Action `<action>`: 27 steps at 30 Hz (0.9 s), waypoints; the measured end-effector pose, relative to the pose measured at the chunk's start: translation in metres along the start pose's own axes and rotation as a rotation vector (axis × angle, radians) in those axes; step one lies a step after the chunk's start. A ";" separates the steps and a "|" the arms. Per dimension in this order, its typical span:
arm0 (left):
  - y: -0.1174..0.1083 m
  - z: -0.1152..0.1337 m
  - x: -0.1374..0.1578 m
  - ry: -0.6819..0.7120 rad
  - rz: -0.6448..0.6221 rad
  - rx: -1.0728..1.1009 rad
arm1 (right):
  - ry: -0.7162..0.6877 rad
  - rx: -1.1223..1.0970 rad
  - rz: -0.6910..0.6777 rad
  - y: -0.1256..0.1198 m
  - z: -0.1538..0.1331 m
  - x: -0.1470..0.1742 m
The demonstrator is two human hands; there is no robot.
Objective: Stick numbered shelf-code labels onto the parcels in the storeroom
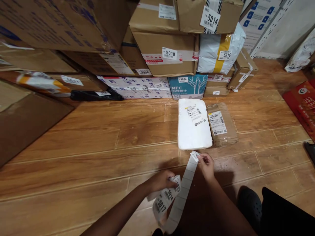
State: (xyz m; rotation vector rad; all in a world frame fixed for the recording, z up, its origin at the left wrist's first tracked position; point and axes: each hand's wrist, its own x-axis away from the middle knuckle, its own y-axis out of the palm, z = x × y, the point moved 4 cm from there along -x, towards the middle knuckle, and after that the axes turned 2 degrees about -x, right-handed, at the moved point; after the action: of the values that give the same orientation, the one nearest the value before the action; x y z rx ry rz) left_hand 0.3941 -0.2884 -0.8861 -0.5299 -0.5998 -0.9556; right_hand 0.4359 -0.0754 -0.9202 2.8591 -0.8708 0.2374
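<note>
My left hand (165, 181) is closed around a folded bundle of numbered labels (163, 200), with 5013, 5014 and 5017 readable. From the bundle a long backing strip (185, 185) loops down and rises toward the right. At its upper end, my right hand (206, 164) pinches a printed label (195, 155) whose number is partly covered. Just beyond my right fingers lies a white foam package (194, 131) with a shipping label on top. Touching its right side is a small brown parcel (228, 126), also with a shipping label.
Stacked cardboard boxes (169, 44) line the back, many with number labels. Among them are a white bag (211, 49) with yellow tape and a blue NFC box (188, 88). A red box (301, 101) stands at right. A dark shoe (248, 205) shows on the wooden floor (86, 147).
</note>
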 end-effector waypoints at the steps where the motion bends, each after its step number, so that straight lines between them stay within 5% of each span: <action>1: -0.007 -0.001 0.003 0.000 0.008 -0.015 | 0.019 -0.019 -0.005 0.001 0.004 -0.003; 7: -0.031 0.013 0.007 0.026 0.077 -0.099 | 0.116 -0.237 0.059 0.016 0.025 -0.012; 17: -0.014 0.016 0.009 0.068 0.033 -0.116 | 0.098 -0.327 0.223 0.034 0.037 -0.016; 27: -0.026 0.032 0.012 0.070 0.137 -0.071 | 0.070 -0.331 0.292 0.040 0.040 -0.012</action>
State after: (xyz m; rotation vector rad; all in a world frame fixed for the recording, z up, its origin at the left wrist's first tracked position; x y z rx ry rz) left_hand 0.3693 -0.2868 -0.8509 -0.5909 -0.4623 -0.8638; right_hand 0.4081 -0.1094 -0.9582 2.4037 -1.1882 0.2010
